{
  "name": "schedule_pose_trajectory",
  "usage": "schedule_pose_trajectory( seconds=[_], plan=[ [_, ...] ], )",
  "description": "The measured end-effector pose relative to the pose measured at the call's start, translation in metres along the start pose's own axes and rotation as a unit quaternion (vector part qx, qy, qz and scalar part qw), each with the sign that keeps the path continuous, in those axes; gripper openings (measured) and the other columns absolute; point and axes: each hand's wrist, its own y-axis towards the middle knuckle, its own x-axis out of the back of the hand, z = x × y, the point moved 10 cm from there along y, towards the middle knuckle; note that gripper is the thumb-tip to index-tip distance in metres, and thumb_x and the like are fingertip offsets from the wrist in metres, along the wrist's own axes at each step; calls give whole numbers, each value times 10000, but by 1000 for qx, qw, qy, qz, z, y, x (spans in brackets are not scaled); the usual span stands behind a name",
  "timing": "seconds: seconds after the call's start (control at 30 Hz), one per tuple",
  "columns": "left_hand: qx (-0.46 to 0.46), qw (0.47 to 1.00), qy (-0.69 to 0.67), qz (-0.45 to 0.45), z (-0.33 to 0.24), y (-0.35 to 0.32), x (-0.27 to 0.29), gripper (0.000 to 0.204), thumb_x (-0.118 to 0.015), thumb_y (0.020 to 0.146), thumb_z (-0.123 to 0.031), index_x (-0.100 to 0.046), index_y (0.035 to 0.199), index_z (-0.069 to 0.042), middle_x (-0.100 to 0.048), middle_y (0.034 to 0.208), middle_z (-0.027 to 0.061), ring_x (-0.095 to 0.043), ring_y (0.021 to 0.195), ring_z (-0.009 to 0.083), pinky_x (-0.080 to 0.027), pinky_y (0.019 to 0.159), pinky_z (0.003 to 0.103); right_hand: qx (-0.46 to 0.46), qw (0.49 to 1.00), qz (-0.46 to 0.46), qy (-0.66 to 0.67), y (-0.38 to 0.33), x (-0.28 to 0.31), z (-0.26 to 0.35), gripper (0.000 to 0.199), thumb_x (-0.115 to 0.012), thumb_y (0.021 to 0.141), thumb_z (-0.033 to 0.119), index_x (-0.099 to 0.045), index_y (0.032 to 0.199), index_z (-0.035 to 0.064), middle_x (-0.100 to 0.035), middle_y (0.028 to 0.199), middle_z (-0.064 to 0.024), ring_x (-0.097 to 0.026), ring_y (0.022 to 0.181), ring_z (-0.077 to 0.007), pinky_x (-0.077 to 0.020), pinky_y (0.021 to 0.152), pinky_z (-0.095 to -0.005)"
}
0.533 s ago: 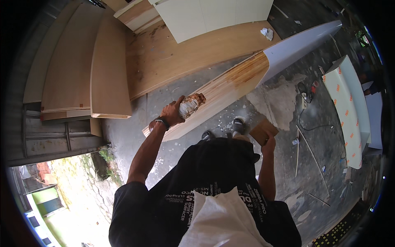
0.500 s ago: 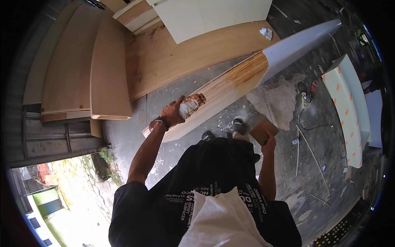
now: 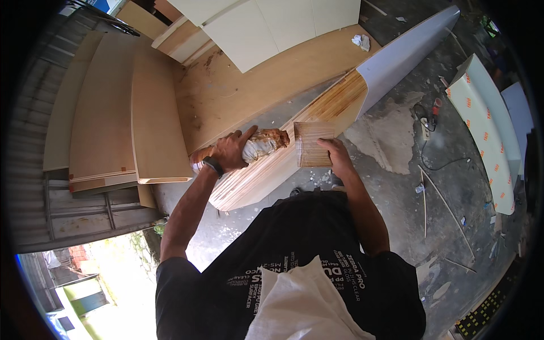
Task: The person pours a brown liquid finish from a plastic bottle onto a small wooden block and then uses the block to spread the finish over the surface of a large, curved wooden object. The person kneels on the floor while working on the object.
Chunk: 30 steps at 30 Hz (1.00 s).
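My left hand (image 3: 228,152) is wrapped round a bulky white plastic-wrapped package (image 3: 262,144), its right end smeared with brown sticky stuff. The package is tilted on its side above a long wooden panel (image 3: 249,184), its smeared end pointing right. In my right hand (image 3: 340,156) is a flat rectangular brown plate (image 3: 310,144), thumb on its face, close to the smeared end; I cannot tell whether they touch. Pale wood strips make up the panel's upper face, with a brown wet-looking stretch farther along. A smooth white sheet (image 3: 396,62) covers its far part.
Large plywood panels (image 3: 161,113) stand at the left. A white cabinet (image 3: 272,25) rests on a plywood sheet at the back. On the right floor are a corded power tool (image 3: 435,107), thin strips (image 3: 447,204) and a white panel with orange print (image 3: 481,136).
My right hand has raised the brown plate from beside my leg up to the panel, near the package. My left hand still holds the package, now tilted more level.
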Motion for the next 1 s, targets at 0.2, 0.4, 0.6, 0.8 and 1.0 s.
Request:
schedule_pose_trajectory(
  seconds=[0.2,0.4,0.6,0.8,1.0],
  plan=[
    [-5,999,24,38,0,-18,30,1049,-851,660,-330,-365,1583,-220,-672,1128,240,-698,1005,410,-564,880,525,-9,999,40,-9,-4,-30,-16,311,-648,972,214,-711,1145,-36,-750,1056,-72,-695,955,-145,-518,895,-299],
    [-28,999,30,33,-4,-2,30,1061,-844,640,-267,-365,1585,-211,-671,1125,246,-698,986,414,-567,853,524,12,999,32,-20,-8,-28,-4,319,-640,981,221,-706,1156,-37,-748,1078,-71,-690,977,-141,-515,908,-302],
    [-52,996,75,22,-9,-2,55,1062,-839,653,-262,-347,1593,-206,-673,1107,247,-702,974,419,-574,839,517,31,998,43,21,-2,-41,-6,320,-648,977,217,-702,1161,-39,-746,1073,-69,-687,970,-138,-517,899,-301],
    [-41,995,87,23,0,-3,54,1024,-827,668,-217,-361,1580,-210,-677,1096,239,-707,965,415,-581,830,525,25,999,30,26,-3,-45,-16,324,-667,962,217,-698,1156,-41,-742,1062,-73,-688,962,-141,-520,888,-295],
    [-28,998,63,7,-5,-3,66,1052,-852,615,-216,-398,1564,-212,-683,1068,184,-699,954,394,-575,840,517,15,997,24,66,-7,-46,-15,331,-684,945,217,-683,1156,-38,-736,1056,-79,-699,959,-154,-536,885,-306]
  ],
)
